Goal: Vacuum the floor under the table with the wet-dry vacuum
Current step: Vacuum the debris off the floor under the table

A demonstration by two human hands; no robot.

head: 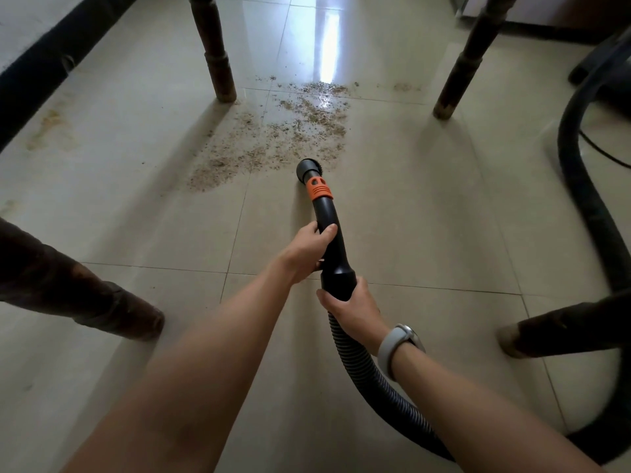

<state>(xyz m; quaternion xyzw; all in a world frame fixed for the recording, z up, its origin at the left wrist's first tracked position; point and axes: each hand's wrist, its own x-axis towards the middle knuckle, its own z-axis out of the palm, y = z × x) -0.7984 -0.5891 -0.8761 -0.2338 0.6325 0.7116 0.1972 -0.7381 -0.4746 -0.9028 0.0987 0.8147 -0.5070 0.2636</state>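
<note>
Head view, hands (336, 278) gripping vacuum wand (327, 230), pointing forward toward debris (283, 138)

wall skirting (51, 59): dark, far left | stain (51, 126): yellowish, near the skirting | wristwatch (397, 348): grey strap

Open tiled floor (426, 206) between four dark desk legs: far-left leg (215, 52), far-right leg (467, 59), near-left leg (78, 291), near-right leg (573, 329). Wide gap between far legs over debris patch (283, 138). Hose (587, 186) loops along right side, blocking there.
</note>
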